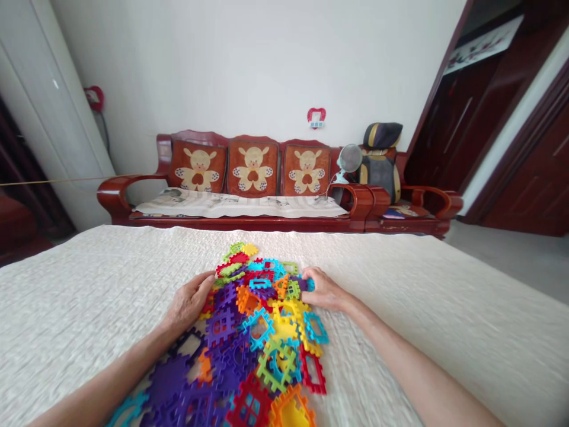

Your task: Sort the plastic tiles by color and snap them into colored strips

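A long heap of interlocking plastic building tiles (231,356) lies in front of me, in purple, red, blue, green, yellow and orange. Several tiles have window-like cut-outs or notched edges. My left hand (191,299) rests along the heap's left edge, open, fingers stretched forward beside red and green tiles. Across from it, my right hand (323,289) is at the right edge, thumb and forefinger apart around a purple tile (304,283) and a blue one. Its other fingers are partly hidden. I see no tile lifted off the heap by either hand.
A pale quilted cover (422,296) lies under the heap. Beyond its far edge stands a wooden sofa (118,193) with bear-patterned cushions (253,169). A small fan (349,159) and a chair with a dark massage cushion (380,172) are at the right.
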{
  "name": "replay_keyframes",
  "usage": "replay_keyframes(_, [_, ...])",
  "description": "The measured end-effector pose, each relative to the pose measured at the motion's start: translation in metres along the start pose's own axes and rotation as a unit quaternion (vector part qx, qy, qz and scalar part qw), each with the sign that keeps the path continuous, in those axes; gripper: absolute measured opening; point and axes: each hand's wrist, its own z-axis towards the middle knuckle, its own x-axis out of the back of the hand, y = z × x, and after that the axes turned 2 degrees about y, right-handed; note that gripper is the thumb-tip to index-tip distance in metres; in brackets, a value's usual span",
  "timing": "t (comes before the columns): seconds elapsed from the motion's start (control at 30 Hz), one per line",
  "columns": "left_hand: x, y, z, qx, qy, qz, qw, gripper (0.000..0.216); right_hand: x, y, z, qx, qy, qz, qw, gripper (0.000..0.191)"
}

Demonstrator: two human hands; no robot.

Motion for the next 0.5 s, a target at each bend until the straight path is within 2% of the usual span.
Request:
replay_keyframes(0.13, [0.000,-0.005,0.000,0.001,-0.008,0.001,1.000,0.053,0.009,0.007,-0.001,-0.041,-0.001,0.049,0.998,0.038])
replay_keyframes(0.2, [0.000,-0.008,0.001,0.001,-0.004,0.005,1.000,0.051,0.019,0.023,0.003,-0.066,0.038,0.065,0.995,0.041])
replay_keyframes(0.33, [-0.001,-0.015,0.004,-0.008,0.007,0.016,1.000,0.047,0.043,0.076,0.015,-0.101,0.170,-0.010,0.980,0.047])
replay_keyframes(0.43, [-0.001,-0.017,0.006,-0.006,0.007,0.021,1.000,0.044,0.057,0.117,0.022,-0.144,0.181,-0.078,0.970,0.042])
replay_keyframes(0.5, [0.000,-0.018,0.006,-0.002,0.003,0.025,1.000,0.045,0.061,0.135,0.025,-0.171,0.183,-0.095,0.963,0.042])
